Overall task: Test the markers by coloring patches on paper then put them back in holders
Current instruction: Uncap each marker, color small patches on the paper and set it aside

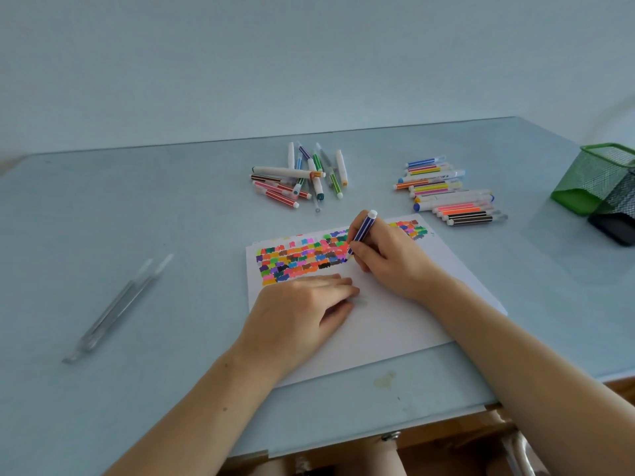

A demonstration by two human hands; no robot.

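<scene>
1. A blue striped marker [360, 231] was held in the right hand [388, 259], pinched low on the barrel between thumb and fingers, with its tip down on the sheet of paper [378, 324] at the edge of the colored patches [302, 259].
2. The left hand [302, 310] was laid on the paper with its fingers mostly straight; nothing could be seen gripped in it, and it was judged to be pressing the sheet flat against the counter [137, 235].
3. The marker was judged to be light, stiff and of smooth plastic, so a light pinch near the tip would suffice for coloring, while a hold at mid-barrel would suit carrying it to a holder.
4. The paper was judged thin and apt to slide on the smooth counter unless it was pinned down.
5. A loose heap of markers [299, 176] was seen beyond the paper, and a tidier row of markers [446, 194] lay to the right of that heap, well apart from it.
6. A green mesh holder [598, 176] and a black mesh holder [618, 214] stood touching at the far right edge; no markers could be seen in them.
7. Two clear pens [117, 304] lay side by side on the left of the counter.
8. No brand, label or legible writing could be made out on any marker or holder.
</scene>
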